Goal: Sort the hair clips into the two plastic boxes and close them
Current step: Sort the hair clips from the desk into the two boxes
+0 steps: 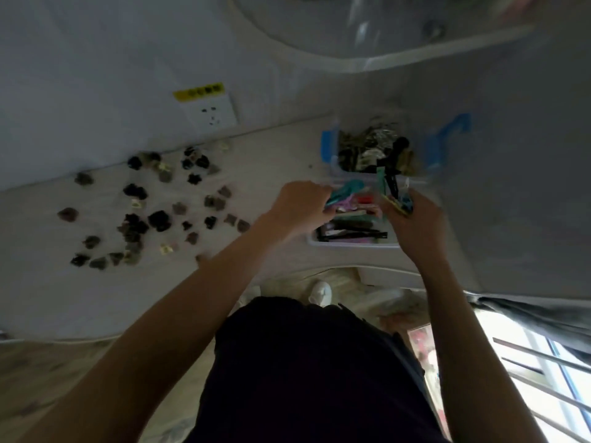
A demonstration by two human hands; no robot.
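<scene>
Gripping coloured clips over the near plastic box (351, 243): left hand (302, 204), right hand (412, 219); claw clips (140, 206) lie leftward.

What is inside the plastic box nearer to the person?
The nearer box holds long flat colourful clips. The left hand and right hand cover part; its bottom is hidden.

Yellow label (198, 92) above wall socket (211, 113): print unreadable.
</scene>
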